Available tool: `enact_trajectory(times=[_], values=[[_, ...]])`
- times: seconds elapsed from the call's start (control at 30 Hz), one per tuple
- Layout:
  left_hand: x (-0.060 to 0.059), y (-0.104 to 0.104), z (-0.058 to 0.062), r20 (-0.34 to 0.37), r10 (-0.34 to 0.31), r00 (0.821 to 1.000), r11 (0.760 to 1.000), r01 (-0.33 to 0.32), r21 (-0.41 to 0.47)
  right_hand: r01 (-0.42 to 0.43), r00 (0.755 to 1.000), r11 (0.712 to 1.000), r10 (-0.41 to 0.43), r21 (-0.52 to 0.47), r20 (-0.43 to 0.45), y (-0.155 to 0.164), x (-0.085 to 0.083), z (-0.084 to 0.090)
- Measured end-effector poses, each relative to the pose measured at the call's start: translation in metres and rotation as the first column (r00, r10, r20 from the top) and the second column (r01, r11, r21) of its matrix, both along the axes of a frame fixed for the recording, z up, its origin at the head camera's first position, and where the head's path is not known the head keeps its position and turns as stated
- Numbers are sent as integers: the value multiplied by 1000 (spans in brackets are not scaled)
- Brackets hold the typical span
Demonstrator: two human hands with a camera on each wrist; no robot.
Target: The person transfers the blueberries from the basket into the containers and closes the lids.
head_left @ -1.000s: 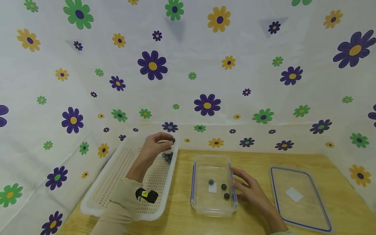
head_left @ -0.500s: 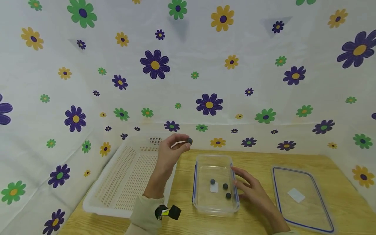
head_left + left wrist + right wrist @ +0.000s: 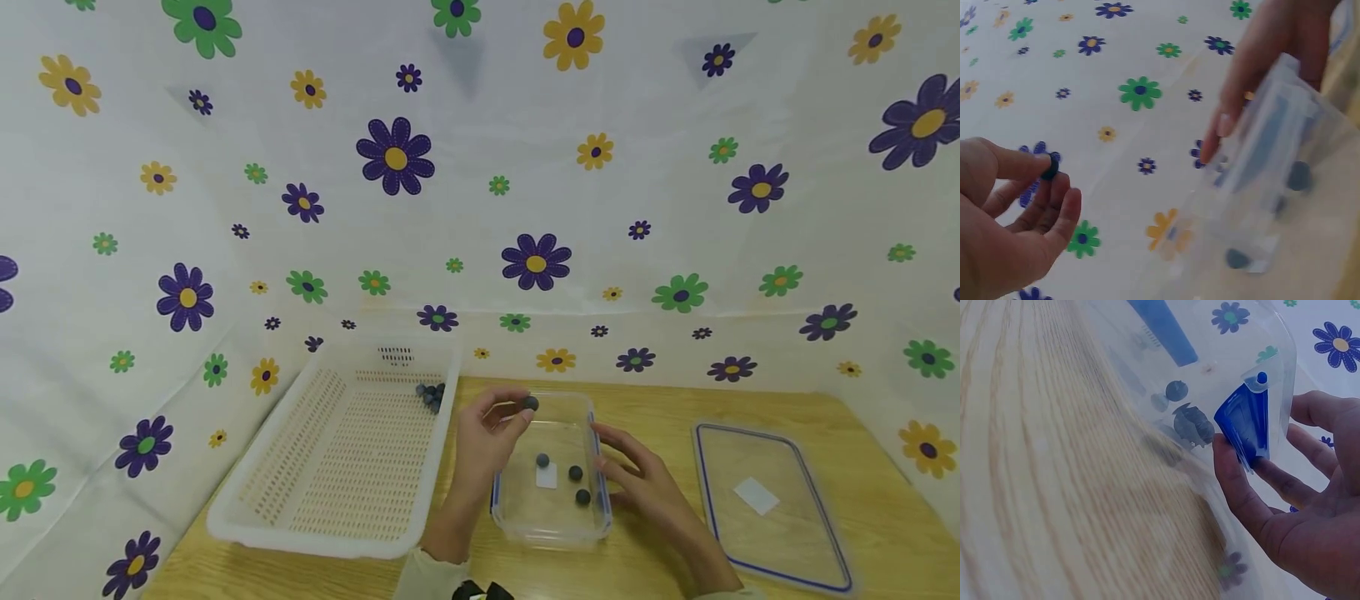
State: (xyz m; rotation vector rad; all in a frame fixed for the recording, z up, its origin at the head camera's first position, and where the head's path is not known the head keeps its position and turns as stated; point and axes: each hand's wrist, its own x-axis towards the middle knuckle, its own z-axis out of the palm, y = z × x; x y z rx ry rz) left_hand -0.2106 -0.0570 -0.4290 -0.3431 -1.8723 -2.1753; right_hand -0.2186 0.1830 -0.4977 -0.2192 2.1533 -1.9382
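My left hand (image 3: 483,446) pinches a blueberry (image 3: 531,403) between thumb and fingertips, over the back left part of the clear plastic food container (image 3: 525,527). In the left wrist view the held blueberry (image 3: 1051,166) shows dark at the fingertips. Three blueberries lie on the container's floor, one of them (image 3: 542,460) by a white label. My right hand (image 3: 648,492) rests its fingertips against the container's right side. From the right wrist, its fingers (image 3: 1235,475) appear at the blue clip (image 3: 1247,422).
A white perforated basket (image 3: 337,542) stands on the left, with several blueberries (image 3: 431,396) clustered in its back right corner. The container's blue-edged lid (image 3: 780,533) lies flat on the wooden table (image 3: 637,408) at right. A flower-printed sheet (image 3: 480,225) encloses the back and sides.
My left hand has carried the blueberry rightward from over the basket, past its rim, to above the container. The right hand has stayed at the container's side.
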Motion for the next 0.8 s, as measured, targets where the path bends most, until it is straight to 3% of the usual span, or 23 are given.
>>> enact_trajectory(times=[0.17, 0.33, 0.57, 0.8], values=[[-5, 7, -27, 38, -83, 996, 996, 82, 22, -2, 1000, 1000, 2, -6, 0, 0, 1, 0], [-8, 5, -44, 34, -84, 996, 996, 85, -26, -6, 1000, 1000, 6, -7, 2, -3, 1, 0], [-6, 2, -51, -1, -159, 987, 961, 154, -230, -8, 1000, 1000, 8, -4, 0, -5, 3, 0], [-7, 4, -50, -31, -199, 979, 936, 181, -303, -11, 1000, 1000, 11, 12, -10, -2, 3, 1]])
